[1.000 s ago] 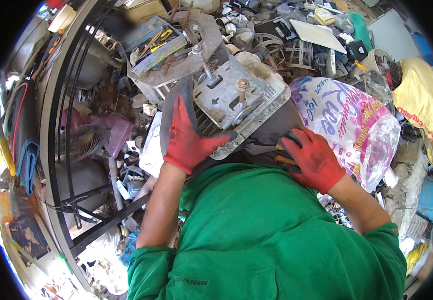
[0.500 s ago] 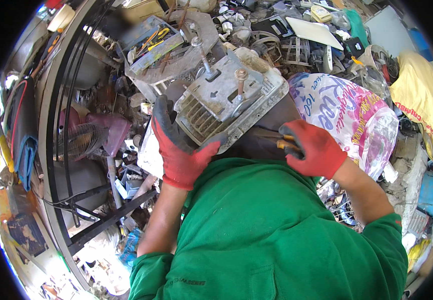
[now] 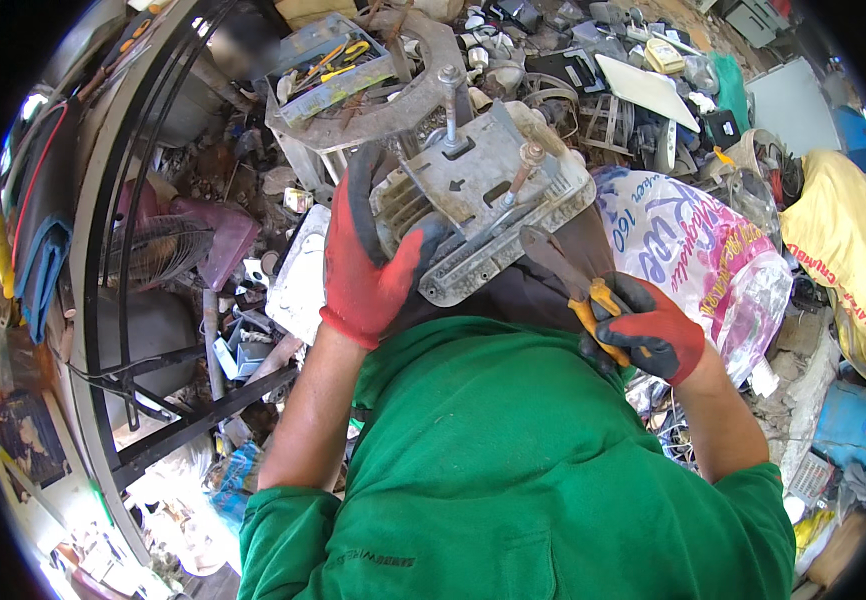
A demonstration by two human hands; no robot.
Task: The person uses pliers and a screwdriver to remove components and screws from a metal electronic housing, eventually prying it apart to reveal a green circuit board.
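Person in green shirt (image 3: 513, 450), both hands in red-and-black gloves. Ribbed metal housing (image 3: 478, 185) sits tilted just beyond the torso, centre, two bolts (image 3: 451, 110) standing up from its plate. Left hand (image 3: 365, 265) wraps the housing's left end, thumb and fingers spread wide around it. Right hand (image 3: 658, 325) curls round yellow-handled pliers (image 3: 585, 298), tips toward the housing's near edge; contact cannot be told. Printed plastic bag (image 3: 688, 240) to the right; tool tray (image 3: 343, 92) far left.
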